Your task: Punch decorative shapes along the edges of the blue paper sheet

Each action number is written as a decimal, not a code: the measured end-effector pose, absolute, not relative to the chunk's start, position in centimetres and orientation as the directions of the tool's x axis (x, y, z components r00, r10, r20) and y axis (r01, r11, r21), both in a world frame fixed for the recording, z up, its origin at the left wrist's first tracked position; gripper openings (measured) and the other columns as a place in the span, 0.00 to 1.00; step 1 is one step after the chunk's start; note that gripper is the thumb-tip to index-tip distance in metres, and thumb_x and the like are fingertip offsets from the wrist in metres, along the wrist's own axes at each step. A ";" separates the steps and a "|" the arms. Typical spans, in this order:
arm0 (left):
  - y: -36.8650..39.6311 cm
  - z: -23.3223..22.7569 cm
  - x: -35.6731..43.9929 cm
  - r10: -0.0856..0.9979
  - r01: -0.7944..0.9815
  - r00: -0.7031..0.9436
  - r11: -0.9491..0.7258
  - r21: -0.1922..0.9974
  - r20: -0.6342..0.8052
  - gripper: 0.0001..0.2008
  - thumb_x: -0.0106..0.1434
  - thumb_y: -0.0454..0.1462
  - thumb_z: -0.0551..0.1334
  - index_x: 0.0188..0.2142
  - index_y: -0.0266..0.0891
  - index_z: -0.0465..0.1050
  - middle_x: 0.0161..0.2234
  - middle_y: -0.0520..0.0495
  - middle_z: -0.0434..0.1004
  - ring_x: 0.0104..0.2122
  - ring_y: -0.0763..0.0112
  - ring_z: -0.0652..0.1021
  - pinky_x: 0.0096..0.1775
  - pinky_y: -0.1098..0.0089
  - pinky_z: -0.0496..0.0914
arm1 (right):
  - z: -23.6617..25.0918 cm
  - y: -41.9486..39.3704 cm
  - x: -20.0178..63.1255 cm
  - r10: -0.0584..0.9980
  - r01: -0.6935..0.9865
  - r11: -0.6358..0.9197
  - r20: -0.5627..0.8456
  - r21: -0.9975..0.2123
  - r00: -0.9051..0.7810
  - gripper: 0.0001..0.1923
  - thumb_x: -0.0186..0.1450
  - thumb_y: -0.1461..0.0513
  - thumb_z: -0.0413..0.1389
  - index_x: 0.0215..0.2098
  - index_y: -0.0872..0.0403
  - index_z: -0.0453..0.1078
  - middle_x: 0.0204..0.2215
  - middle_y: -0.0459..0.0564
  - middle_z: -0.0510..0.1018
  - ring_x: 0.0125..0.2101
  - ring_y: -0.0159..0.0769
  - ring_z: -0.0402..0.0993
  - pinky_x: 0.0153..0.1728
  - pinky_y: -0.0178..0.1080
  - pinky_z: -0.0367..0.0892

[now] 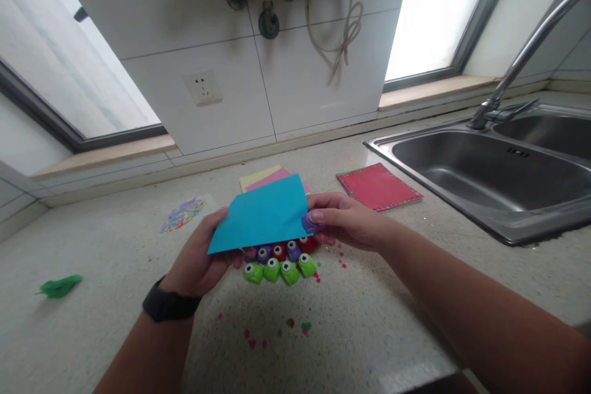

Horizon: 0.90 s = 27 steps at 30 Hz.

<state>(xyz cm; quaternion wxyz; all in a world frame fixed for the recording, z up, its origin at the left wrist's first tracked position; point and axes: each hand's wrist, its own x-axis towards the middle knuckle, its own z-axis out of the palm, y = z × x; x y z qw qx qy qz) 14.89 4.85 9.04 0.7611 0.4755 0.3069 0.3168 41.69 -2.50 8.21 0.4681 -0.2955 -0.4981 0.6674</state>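
Note:
A blue sheet of paper [265,212] is held tilted above the counter. My left hand [203,258] grips its left edge, the fingers partly hidden beneath the sheet. In my right hand [344,218] is a purple craft punch [310,222], set at the paper's right edge with the thumb on top. Below the sheet stand several more punches: a front row of green punches [289,272] and, behind them, purple punches [292,250] and red punches [278,251], partly covered by the paper.
Yellow and pink paper [263,177] lies behind the blue sheet. A red paper stack [381,186] with a punched border sits near the steel sink [462,166]. Small paper cutouts [252,343] are scattered in front. A confetti packet [183,214] and green scrap [60,287] lie left.

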 end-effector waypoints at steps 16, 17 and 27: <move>5.4 7.5 15.1 0.838 -0.077 0.537 0.161 0.984 -0.095 0.17 0.60 0.45 0.69 0.43 0.36 0.78 0.35 0.42 0.80 0.26 0.69 0.77 0.27 0.71 0.72 | 8.0 -2.0 41.8 0.963 -0.181 -0.133 -0.084 -0.974 -0.254 0.14 0.60 0.56 0.68 0.38 0.57 0.74 0.29 0.46 0.72 0.27 0.26 0.66 0.27 0.31 0.63; 5.4 7.5 15.1 0.840 -0.073 0.535 0.150 0.986 -0.088 0.17 0.60 0.46 0.69 0.43 0.36 0.78 0.36 0.41 0.81 0.27 0.68 0.78 0.27 0.71 0.73 | 8.0 -2.0 41.7 0.965 -0.181 -0.132 -0.084 -0.975 -0.249 0.14 0.60 0.56 0.68 0.38 0.57 0.73 0.29 0.46 0.72 0.26 0.27 0.66 0.27 0.32 0.63; 5.4 7.6 15.1 0.861 -0.131 0.507 0.115 0.985 -0.034 0.18 0.59 0.45 0.70 0.44 0.35 0.79 0.39 0.38 0.82 0.29 0.65 0.79 0.30 0.68 0.75 | 7.8 -1.8 41.6 0.976 -0.208 -0.134 -0.092 -0.969 -0.199 0.13 0.60 0.57 0.68 0.38 0.57 0.76 0.31 0.49 0.74 0.30 0.29 0.68 0.31 0.34 0.65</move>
